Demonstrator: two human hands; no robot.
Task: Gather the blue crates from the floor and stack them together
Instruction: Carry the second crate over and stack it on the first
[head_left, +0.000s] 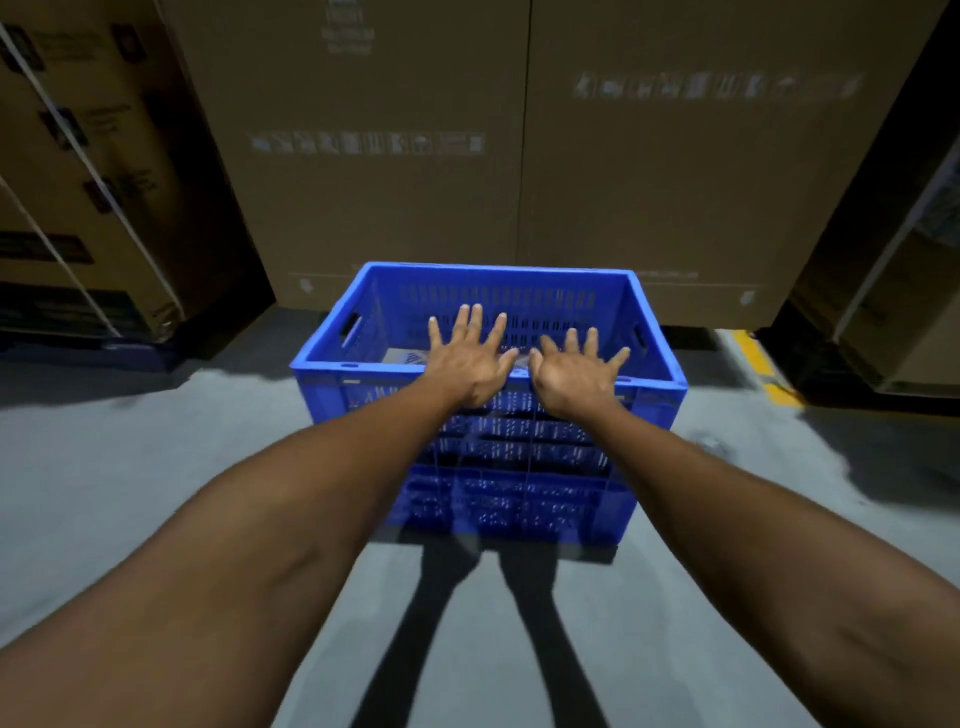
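The stack of blue crates (519, 499) stands on the grey floor (156, 441) at the centre of the view, directly in front of a wall of large cardboard cartons (389, 156). The top crate (493, 269) is open upward, with slotted walls and a handle cut-out in each short side. A pale flat item (410, 357) lies on its bottom; it is too blurred to identify. Motion blur prevents a count of the crates beneath. The left hand (470, 358) is held palm down over the near long rim of the top crate, left of centre. Its fingers (475, 319) are straight and fanned wide apart, and they grip nothing. The right hand (576, 371) is held the same way just beside it, right of centre, with fingers (589, 338) fully extended and spread, also holding nothing. The two thumbs point toward each other and nearly meet. The heels of both hands lie at the near rim; whether they touch it cannot be determined. Strapped cartons (78, 182) stand at the left, and a yellow floor marking (753, 358) runs at the right.
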